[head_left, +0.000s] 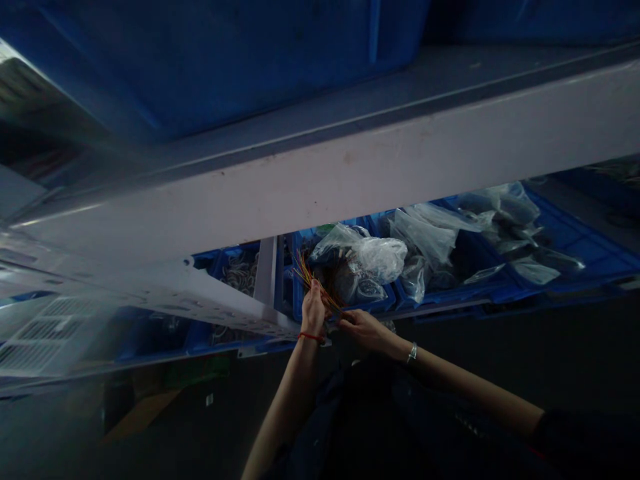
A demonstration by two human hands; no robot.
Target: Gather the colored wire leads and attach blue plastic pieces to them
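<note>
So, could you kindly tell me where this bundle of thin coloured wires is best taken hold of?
Best grip the bundle of thin coloured wires at its gathered middle, coming from below, as the left hand does. The strands seem to fan out loosely above, so a higher grip would probably catch only a few.

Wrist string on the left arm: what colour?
The wrist string is red, in the head view.

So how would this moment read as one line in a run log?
left hand: grips thin coloured wires | right hand: at the wires' lower ends | nearby: blue plastic bins, clear plastic bags
</note>
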